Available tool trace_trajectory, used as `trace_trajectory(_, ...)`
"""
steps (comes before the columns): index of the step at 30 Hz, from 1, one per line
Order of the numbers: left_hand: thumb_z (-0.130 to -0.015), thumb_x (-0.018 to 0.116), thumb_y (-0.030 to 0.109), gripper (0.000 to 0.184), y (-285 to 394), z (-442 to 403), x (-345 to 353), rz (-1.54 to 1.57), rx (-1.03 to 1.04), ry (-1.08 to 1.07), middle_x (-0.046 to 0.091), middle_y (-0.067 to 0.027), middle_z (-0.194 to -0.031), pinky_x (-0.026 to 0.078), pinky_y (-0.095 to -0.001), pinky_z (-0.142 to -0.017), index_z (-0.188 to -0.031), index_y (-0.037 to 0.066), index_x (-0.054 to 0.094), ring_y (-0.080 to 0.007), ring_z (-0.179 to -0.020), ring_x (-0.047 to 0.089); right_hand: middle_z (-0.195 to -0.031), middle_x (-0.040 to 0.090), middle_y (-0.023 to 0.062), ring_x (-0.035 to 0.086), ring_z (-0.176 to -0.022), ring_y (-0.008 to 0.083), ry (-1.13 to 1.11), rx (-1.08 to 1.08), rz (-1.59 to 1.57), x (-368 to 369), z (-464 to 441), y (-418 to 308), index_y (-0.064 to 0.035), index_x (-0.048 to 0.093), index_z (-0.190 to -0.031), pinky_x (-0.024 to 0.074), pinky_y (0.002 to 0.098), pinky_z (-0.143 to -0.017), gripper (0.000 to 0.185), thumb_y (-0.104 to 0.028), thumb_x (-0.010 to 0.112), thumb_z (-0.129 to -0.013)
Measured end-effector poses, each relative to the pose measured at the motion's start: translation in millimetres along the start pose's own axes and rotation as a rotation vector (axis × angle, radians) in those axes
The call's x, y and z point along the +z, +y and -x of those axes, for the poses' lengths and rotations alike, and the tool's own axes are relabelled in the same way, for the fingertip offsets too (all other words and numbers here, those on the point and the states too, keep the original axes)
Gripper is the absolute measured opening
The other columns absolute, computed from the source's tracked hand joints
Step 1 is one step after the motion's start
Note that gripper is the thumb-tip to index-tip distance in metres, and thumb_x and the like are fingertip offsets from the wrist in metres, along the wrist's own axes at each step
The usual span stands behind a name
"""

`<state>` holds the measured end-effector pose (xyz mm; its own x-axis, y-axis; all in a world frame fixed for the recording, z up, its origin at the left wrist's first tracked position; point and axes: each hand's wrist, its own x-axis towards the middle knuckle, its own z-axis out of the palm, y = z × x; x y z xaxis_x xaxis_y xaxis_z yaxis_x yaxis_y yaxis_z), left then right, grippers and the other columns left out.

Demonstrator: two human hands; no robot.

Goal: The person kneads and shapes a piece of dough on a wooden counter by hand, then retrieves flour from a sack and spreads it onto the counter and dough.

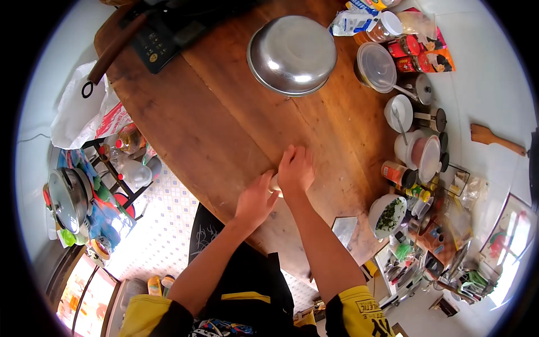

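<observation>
A small pale lump of dough (274, 184) shows between my two hands on the wooden table (208, 112). My left hand (257, 199) is closed around its left side, fingers pointing up and right. My right hand (296, 171) presses against the other side with its fingers curled, hiding much of the lump. Beyond the hands, a shiny metal bowl (295, 53) lies upside down on the tabletop. To the right of my right forearm rests a flat metal blade (344, 229), like a cleaver; the arm partly covers it.
Along the right edge stand a bowl of chopped greens (390, 216), a white bowl with a spoon (398, 112), a lidded tub (376, 67) and several jars. A black cooktop (160, 45) with a long-handled pan is at the upper left. A wooden spatula (497, 139) is at far right.
</observation>
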<state>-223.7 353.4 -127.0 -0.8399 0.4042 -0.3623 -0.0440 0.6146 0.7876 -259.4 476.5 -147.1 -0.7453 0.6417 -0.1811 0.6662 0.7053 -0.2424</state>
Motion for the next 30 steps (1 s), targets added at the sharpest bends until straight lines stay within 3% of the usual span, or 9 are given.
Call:
trace_trajectory(6,-0.088,0.068,0.022,0.053,-9,18,7,0.378,-0.273,-0.084,0.068,-0.0151,-0.093,0.054,-0.0392,-0.069,-0.131,0.002,0.043,-0.0282,-0.081,0.069,-0.085,0.060,0.0064,0.058,-0.085,0.0286,0.121,-0.254,0.068,3,-13,15,-0.0100,0.057,-0.079,0.0466,0.0456,-0.074,0.019,-0.023,0.053,-0.092)
trace_trajectory(9,-0.090,0.068,0.020,0.052,7,12,31,0.551,-0.261,-0.026,0.069,-0.0147,-0.096,0.056,-0.0304,-0.071,-0.128,-0.001,0.041,-0.0205,-0.081,0.071,-0.077,0.061,0.0070,0.061,-0.076,0.0311,0.079,-0.185,0.092,7,-27,9,-0.0107,0.058,-0.078,0.0486,0.0480,-0.066,0.021,-0.024,0.052,-0.092)
trace_trajectory(11,-0.090,0.067,0.020,0.047,24,-6,34,0.634,-0.639,-0.007,0.068,-0.0146,-0.091,0.057,-0.0296,-0.071,-0.123,-0.002,0.040,-0.0185,-0.081,0.071,-0.076,0.062,0.0082,0.062,-0.073,0.0328,0.057,-0.106,0.109,11,-35,5,-0.0103,0.058,-0.077,0.0490,0.0496,-0.064,0.022,-0.025,0.052,-0.093)
trace_trajectory(12,-0.090,0.067,0.020,0.039,32,-7,31,0.666,-0.655,0.046,0.068,-0.0123,-0.084,0.056,-0.0309,-0.066,-0.115,0.000,0.044,-0.0169,-0.077,0.070,-0.075,0.063,0.0095,0.063,-0.070,0.0345,0.043,-0.021,0.127,10,-32,5,-0.0099,0.058,-0.077,0.0495,0.0511,-0.062,0.023,-0.025,0.051,-0.093)
trace_trajectory(16,-0.090,0.066,0.020,0.034,21,-7,15,0.509,-0.498,0.008,0.068,-0.0129,-0.079,0.054,-0.0327,-0.060,-0.110,0.000,0.047,-0.0217,-0.071,0.070,-0.079,0.066,0.0131,0.065,-0.072,0.0373,0.131,0.084,0.067,7,-26,6,-0.0090,0.061,-0.082,0.0510,0.0520,-0.063,0.028,-0.030,0.048,-0.095)
trace_trajectory(18,-0.088,0.065,0.017,0.029,21,-5,5,0.118,-0.224,0.085,0.068,-0.0154,-0.078,0.052,-0.0391,-0.059,-0.108,0.001,0.051,-0.0309,-0.068,0.068,-0.086,0.068,0.0157,0.065,-0.072,0.0392,-0.017,0.220,0.057,-4,-11,15,-0.0090,0.064,-0.087,0.0522,0.0520,-0.066,0.034,-0.035,0.045,-0.097)
trace_trajectory(22,-0.087,0.065,0.015,0.028,27,-15,2,-0.090,-0.080,-0.047,0.067,-0.0172,-0.081,0.053,-0.0443,-0.063,-0.108,0.003,0.052,-0.0381,-0.072,0.065,-0.097,0.068,0.0153,0.065,-0.082,0.0388,-0.056,0.310,0.026,-17,-16,1,-0.0097,0.065,-0.091,0.0525,0.0503,-0.071,0.038,-0.038,0.041,-0.098)
trace_trajectory(25,-0.088,0.064,0.015,0.030,29,-14,7,-0.263,-0.056,-0.115,0.067,-0.0160,-0.082,0.052,-0.0463,-0.067,-0.112,0.003,0.052,-0.0384,-0.077,0.066,-0.100,0.067,0.0128,0.063,-0.090,0.0350,-0.120,0.167,0.043,-15,-12,-7,-0.0100,0.065,-0.089,0.0515,0.0474,-0.073,0.036,-0.037,0.043,-0.098)
trace_trajectory(30,-0.089,0.066,0.019,0.049,7,6,-3,0.187,-0.084,-0.047,0.068,-0.0157,-0.092,0.054,-0.0397,-0.074,-0.128,-0.001,0.046,-0.0322,-0.084,0.069,-0.089,0.063,0.0088,0.060,-0.087,0.0287,0.064,-0.193,-0.030,-6,0,28,-0.0105,0.061,-0.084,0.0506,0.0448,-0.067,0.026,-0.030,0.048,-0.096)
